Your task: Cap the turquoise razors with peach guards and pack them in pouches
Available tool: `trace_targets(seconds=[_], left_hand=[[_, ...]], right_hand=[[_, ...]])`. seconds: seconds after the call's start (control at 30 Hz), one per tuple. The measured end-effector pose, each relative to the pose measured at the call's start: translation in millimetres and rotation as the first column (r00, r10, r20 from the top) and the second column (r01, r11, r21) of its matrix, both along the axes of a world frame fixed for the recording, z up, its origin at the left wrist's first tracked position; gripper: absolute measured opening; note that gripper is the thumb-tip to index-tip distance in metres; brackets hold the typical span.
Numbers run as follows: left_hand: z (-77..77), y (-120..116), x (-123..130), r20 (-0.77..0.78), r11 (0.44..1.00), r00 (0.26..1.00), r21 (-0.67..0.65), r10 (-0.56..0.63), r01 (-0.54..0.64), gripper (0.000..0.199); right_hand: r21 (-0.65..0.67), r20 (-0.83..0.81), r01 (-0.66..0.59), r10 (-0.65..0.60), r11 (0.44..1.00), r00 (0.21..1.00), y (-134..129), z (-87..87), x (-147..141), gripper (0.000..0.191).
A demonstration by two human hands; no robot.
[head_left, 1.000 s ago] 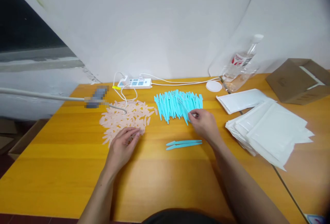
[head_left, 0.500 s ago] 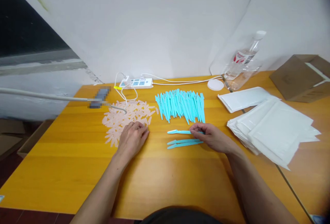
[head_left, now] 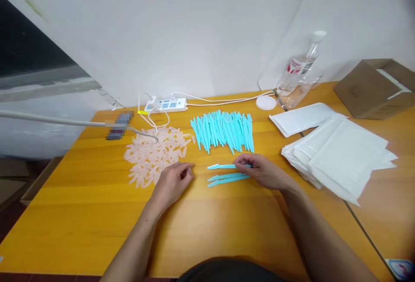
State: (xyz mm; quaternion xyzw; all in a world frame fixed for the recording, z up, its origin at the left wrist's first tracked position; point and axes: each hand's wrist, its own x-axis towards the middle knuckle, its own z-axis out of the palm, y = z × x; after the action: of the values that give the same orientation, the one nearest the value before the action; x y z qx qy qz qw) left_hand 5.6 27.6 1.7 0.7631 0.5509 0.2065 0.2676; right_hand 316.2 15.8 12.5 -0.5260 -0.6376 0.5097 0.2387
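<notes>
- Right hand: fingers closed on one turquoise tool at its right end; narrow tip points left.
- Held tool sits just beyond two loose turquoise tools, roughly parallel. That pair lies side by side on the table, tips also left.
- Left hand: fingers curled, thumb near the index; can't tell if anything's pinched. It's at the near right edge of the pale pink pieces, left of the held tool.
- Pink pieces are slim, spread in a loose heap.
- Main turquoise pile is past the held tool, handles and tips mostly running front to back.
- Power strip behind the pink heap, white cables plugged in.
- Right side: white packets stacked askew, clear bottle and cardboard box behind them.
- Round white disc near the bottle.
</notes>
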Motion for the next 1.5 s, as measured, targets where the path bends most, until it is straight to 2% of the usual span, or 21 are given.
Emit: trace_targets(seconds=[0.07,0.13,0.2,0.33,0.5,0.67,0.77,0.83,0.93,1.07,1.2,1.27,1.37,1.43,1.5], left_hand=[[-1.7,-4,3,0.216,0.977,0.966,-0.184,0.145,-0.106,0.025],[-2.0,-8,8,0.399,0.92,0.865,-0.359,0.304,-0.158,0.034],[-1.6,-13,13,0.49,0.874,0.772,-0.457,0.404,-0.167,0.039],[-2.6,-19,23,0.532,0.845,0.716,-0.512,0.452,-0.154,0.041],[-6.7,-21,35,0.521,0.849,0.739,-0.512,0.427,-0.13,0.039],[-8.4,-18,49,0.475,0.886,0.811,-0.45,0.342,-0.11,0.038],[-10.2,-15,50,0.43,0.916,0.859,-0.388,0.276,-0.1,0.034],[-12.6,-14,48,0.359,0.953,0.913,-0.291,0.191,-0.084,0.028],[-16.2,-16,48,0.214,0.997,0.977,-0.071,0.023,-0.008,0.021],[-16.9,-22,52,0.06,0.984,0.994,0.154,-0.094,0.084,0.02],[-17.6,-27,58,-0.073,0.942,0.97,0.231,-0.233,0.243,0.033],[-19.1,-28,61,-0.112,0.929,0.956,0.231,-0.271,0.29,0.032],[-19.3,-30,63,-0.105,0.926,0.953,0.228,-0.283,0.3,0.03],[-16.2,-30,60,-0.076,0.931,0.96,0.236,-0.268,0.278,0.031],[-11.4,-28,52,-0.041,0.94,0.974,0.258,-0.221,0.224,0.031]], right_hand=[[-0.011,-0.014,-0.004,0.004,1.0,1.0,0,-0.9,1,0.032],[-0.015,-0.033,-0.013,0.013,1.0,0.999,-1,-0.8,1,0.033],[-0.013,-0.04,-0.015,0.015,1.0,0.999,-1,0.0,1,0.034],[-0.009,-0.031,-0.009,0.009,1.0,0.999,-1,0.6,0,0.034],[0.005,-0.056,-0.029,0.03,1.0,0.998,-1,-3.1,-1,0.035],[0.008,-0.049,-0.031,0.032,0.999,0.998,-2,-4.3,-2,0.033],[0.055,0.013,-0.015,0.014,0.998,1.0,-2,-2.8,-2,0.031],[0.147,0.107,-0.014,-0.002,0.989,0.994,-2,-3.4,-4,0.028],[0.288,0.275,-0.054,-0.028,0.956,0.961,-2,-7.8,-7,0.024],[0.325,0.379,-0.096,-0.036,0.941,0.925,-5,-12.0,-10,0.023],[0.295,0.394,-0.06,-0.064,0.954,0.917,-4,-7.0,-10,0.022],[0.334,0.445,0.038,-0.193,0.942,0.874,4,-3.4,-13,0.024],[0.415,0.547,0.179,-0.402,0.892,0.734,24,-0.6,-22,0.03],[0.415,0.614,0.181,-0.421,0.892,0.667,39,-0.8,-31,0.035],[0.385,0.666,0.164,-0.396,0.908,0.632,52,-2.1,-39,0.036]])
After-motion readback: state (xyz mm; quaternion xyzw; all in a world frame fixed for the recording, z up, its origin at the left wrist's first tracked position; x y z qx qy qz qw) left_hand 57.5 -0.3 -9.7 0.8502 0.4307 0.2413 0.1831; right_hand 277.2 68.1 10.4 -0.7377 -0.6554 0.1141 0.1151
